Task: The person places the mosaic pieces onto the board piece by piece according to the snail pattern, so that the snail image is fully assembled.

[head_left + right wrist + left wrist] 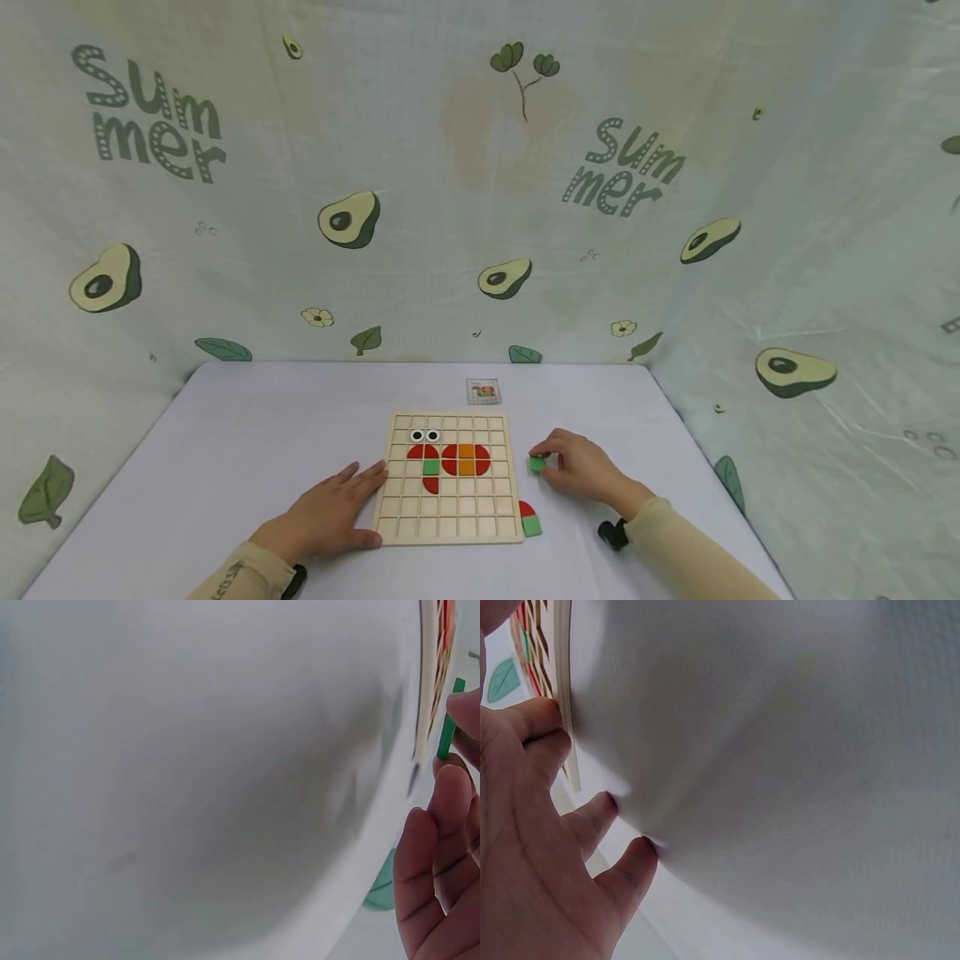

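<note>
A wooden grid board lies on the table with red, orange and green tiles set in it and two eye tiles near the top. My left hand rests at the board's left edge, fingers spread and fairly straight, touching its side. To the right of the board, my right hand pinches a green tile between thumb and fingers. In the right wrist view that green tile is seen edge-on, held off the table. A red quarter-round tile and a light green tile lie against the board's lower right edge.
A small picture card lies behind the board. The white table meets a printed cloth backdrop at its rear and sides. Black bands show at both wrists.
</note>
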`<state>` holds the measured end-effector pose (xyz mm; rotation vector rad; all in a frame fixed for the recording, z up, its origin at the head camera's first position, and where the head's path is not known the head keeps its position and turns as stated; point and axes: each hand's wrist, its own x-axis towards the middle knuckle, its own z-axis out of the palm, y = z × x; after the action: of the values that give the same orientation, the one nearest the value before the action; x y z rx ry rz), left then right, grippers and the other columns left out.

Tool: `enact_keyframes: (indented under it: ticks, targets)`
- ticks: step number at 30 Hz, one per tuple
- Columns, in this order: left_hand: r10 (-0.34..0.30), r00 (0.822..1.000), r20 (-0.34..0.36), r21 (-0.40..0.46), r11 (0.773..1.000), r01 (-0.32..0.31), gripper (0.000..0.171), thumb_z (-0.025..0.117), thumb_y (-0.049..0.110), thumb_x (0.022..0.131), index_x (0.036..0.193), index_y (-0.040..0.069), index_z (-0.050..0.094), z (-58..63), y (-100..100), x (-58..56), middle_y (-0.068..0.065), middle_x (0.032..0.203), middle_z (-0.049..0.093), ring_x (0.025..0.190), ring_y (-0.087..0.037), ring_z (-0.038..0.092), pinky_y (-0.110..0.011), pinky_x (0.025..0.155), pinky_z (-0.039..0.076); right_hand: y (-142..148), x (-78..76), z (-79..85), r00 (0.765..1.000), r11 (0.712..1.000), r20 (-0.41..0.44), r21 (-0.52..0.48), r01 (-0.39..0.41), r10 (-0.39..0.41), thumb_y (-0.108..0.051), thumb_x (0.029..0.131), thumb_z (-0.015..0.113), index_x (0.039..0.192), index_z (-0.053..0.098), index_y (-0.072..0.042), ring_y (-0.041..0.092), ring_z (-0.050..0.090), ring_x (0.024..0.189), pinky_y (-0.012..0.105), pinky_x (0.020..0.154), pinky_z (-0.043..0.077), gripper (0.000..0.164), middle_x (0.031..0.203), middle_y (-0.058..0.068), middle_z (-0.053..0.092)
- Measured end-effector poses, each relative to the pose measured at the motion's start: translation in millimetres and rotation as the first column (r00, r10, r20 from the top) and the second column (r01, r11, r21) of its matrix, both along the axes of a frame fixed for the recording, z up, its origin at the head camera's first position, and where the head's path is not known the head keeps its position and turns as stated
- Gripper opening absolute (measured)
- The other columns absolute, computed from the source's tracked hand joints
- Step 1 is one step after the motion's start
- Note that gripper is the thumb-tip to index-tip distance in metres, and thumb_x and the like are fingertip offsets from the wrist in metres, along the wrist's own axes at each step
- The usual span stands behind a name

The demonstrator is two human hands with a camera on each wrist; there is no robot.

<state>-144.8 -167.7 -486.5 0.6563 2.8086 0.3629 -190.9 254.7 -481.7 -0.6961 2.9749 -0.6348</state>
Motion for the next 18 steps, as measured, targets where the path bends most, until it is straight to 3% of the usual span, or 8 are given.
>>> enact_keyframes:
  ticks: [12,18]
  targets:
    - [-0.005,1.0,-0.008,0.007,1.0,0.005,0.095,0.077,0.062,0.074,0.148,0.011,0.048,-1.7,-2,-0.3,-0.002,0.156,0.04,0.14,-0.045,0.033,-0.059,0.109,0.034,-68,-4.3,12.7,0.99,0.991,0.043,-0.004,-0.131,0.131,-0.017,0.086,0.072,0.112,0.076,-0.022,0.004,0.049,0.071,0.021,0.06,0.046,0.027,0.097,-0.011,0.06]
    - [0.003,1.0,0.004,0.022,1.0,-0.003,0.093,0.078,0.06,0.075,0.148,0.011,0.048,1.8,-1,1.0,-0.002,0.156,0.04,0.141,-0.045,0.032,-0.06,0.109,0.034,-104,-0.9,10.4,0.98,0.98,0.026,0.036,-0.197,0.196,-0.021,0.087,0.073,0.112,0.077,-0.024,0.003,0.049,0.076,0.019,0.062,0.044,0.026,0.097,-0.013,0.059]
